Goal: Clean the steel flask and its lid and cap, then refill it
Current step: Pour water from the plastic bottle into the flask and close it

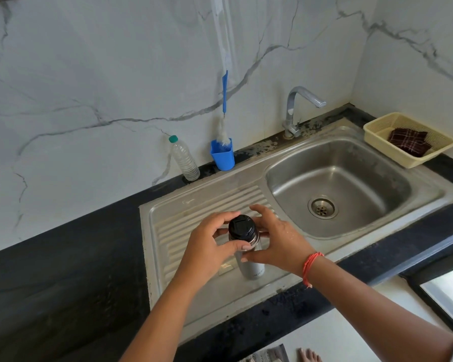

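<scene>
A steel flask (250,266) stands upright on the ribbed drainboard (207,202) of the sink, with a black lid (242,227) on its top. My left hand (211,241) wraps the flask's neck from the left, thumb across the front. My right hand (277,240) curls around the neck from the right, fingers behind the lid, thumb at the front. The flask's upper body is hidden by both hands. I cannot see a separate cap.
The sink basin (335,186) with its drain lies to the right, below a chrome tap (298,108). At the back wall stand a clear water bottle (185,160) and a blue cup (222,155) holding a bottle brush (224,111). A cream basket (408,138) holds a checked cloth (409,141).
</scene>
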The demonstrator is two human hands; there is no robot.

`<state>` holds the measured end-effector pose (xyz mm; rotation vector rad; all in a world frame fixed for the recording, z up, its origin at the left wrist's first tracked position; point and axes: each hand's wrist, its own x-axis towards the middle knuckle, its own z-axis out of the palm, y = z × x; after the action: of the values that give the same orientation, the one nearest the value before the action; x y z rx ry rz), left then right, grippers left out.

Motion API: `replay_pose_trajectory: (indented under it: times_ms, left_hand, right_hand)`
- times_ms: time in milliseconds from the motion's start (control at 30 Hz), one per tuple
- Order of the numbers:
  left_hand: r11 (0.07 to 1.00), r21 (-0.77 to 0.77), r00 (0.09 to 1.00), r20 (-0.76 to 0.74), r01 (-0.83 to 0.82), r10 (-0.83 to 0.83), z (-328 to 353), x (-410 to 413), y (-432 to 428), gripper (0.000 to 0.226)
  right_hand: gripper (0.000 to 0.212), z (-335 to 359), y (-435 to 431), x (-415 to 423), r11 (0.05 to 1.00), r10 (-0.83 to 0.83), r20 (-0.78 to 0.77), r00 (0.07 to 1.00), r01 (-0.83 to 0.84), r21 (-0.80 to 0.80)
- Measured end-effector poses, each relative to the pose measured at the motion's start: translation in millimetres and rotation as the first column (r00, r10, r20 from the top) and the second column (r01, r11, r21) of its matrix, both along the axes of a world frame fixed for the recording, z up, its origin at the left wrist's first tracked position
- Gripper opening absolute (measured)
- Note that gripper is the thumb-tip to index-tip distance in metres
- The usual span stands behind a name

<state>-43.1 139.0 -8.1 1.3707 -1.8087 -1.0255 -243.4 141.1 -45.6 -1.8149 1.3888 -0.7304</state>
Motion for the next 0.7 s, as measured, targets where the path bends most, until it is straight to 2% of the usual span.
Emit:
replay_pose_trajectory:
  times_ms: [100, 233, 367, 533, 633, 700]
  left_hand:
    - [0.997, -0.057, 0.999, 0.028, 0.044, -0.042, 3, 2, -5, 0.059]
    - [0.998, -0.054, 0.999, -0.023, 0.028, -0.029, -3, -3, -1, 0.053]
    - [0.983, -0.131, 0.991, -0.069, -0.127, 0.119, -15, -16, 6, 0.056]
    - [0.907, -0.272, 0.947, -0.093, -0.321, 0.307, -23, -37, 18, 0.058]
    - [0.871, -0.316, 0.926, -0.101, -0.376, 0.363, -24, -46, 22, 0.056]
    - [0.885, -0.302, 0.934, -0.071, -0.355, 0.351, -23, -47, 21, 0.061]
  right_hand:
    - [0.107, -1, -1, -1, 1.000, -0.015, 0.019, 1.000, 0.014, 0.012]
    - [0.097, -2, 0, 0, 0.999, -0.036, 0.018, 0.999, 0.036, 0.007]
    - [0.093, -3, -1, 2, 0.999, -0.052, 0.014, 0.999, 0.052, -0.001]
    - [0.087, -4, -1, 2, 0.999, -0.050, 0.009, 0.999, 0.050, -0.016]
    - [0.085, -4, -1, 2, 0.999, -0.046, 0.007, 0.999, 0.046, -0.017]
    - [0.084, -4, -1, 2, 0.999, -0.046, 0.020, 0.999, 0.046, -0.017]
